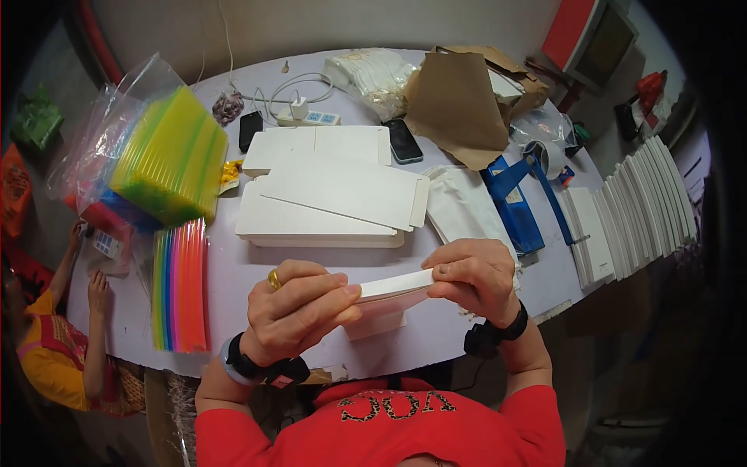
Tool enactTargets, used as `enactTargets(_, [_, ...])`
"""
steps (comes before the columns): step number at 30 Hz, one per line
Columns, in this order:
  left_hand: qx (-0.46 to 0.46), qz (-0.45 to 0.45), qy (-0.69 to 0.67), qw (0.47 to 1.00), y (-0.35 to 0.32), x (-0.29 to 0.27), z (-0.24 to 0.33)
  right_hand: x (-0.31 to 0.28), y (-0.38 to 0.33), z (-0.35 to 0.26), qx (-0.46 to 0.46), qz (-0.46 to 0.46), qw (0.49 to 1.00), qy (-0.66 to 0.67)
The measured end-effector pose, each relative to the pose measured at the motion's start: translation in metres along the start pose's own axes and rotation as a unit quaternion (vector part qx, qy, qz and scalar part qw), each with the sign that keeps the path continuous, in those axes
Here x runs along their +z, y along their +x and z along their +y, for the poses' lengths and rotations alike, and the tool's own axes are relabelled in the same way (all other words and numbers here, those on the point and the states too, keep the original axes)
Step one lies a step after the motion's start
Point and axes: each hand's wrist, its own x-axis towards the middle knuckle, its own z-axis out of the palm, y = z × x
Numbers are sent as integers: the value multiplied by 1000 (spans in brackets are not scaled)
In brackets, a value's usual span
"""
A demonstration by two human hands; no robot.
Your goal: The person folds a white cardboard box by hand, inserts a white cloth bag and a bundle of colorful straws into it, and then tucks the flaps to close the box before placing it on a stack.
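Between my hands is a white cardboard box (375, 319), held upright close to my body with its narrow top edge up. My left hand (299, 311) pinches the left end of that edge with thumb and fingers. At the other end, my right hand (476, 279) grips the corner, its thumb along the top. The lower part of the box reaches down to the table's front area. Just beyond my hands lies a stack of flat white box blanks (334, 191), the top ones skewed across each other.
On the left stand bundled rainbow plastic sleeves (180, 288) and a bagged yellow-green stack (167, 152). A row of white boxes (638, 210) lines the right. Phones, a power strip (309, 117), brown paper (457, 105) and a blue bag (513, 210) lie behind. A person (62, 350) sits at far left.
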Motion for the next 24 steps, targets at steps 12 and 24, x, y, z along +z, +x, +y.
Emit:
enactTargets(12, [13, 57, 27, 998, -18, 10, 15, 1, -3, -12, 13, 20, 1000, 12])
enactTargets(24, [-105, 115, -20, 988, -25, 26, 23, -160, -91, 23, 283, 152, 856, -404])
